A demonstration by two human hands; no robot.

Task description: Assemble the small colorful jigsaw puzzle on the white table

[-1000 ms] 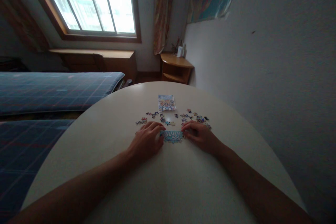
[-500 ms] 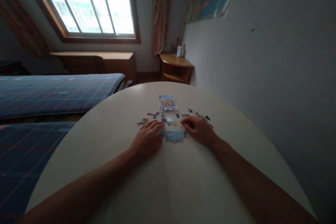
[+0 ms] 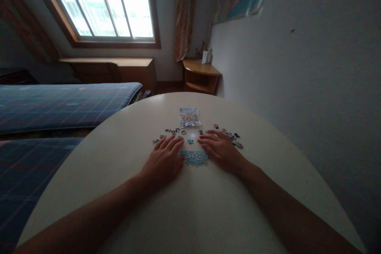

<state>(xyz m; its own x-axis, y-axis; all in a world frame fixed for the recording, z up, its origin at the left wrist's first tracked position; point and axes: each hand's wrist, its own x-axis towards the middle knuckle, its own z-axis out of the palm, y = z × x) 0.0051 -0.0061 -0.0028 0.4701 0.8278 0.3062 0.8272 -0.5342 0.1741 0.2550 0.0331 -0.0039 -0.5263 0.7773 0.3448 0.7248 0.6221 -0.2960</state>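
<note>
Between my hands lies a joined strip of blue jigsaw puzzle with pale lettering. My left hand rests flat at its left end, fingers stretched out toward a few loose pieces. My right hand lies spread at its right end, fingertips over or beside other pieces, some of them hidden. A single light-blue jigsaw piece sits in the gap between the fingertips. Loose jigsaw pieces are scattered beyond my left hand, and a denser group of pieces lies past my right hand.
A printed picture sheet lies farther back on the round white table. On the left, a bed with a plaid blue mattress stands close to the table. A white wall rises on the right; a wooden corner shelf stands behind.
My right hand has gone from a pinch to spread fingers lying flat. Pieces between my hands have shifted, leaving one light-blue piece in the gap. My left hand stays in nearly the same place.
</note>
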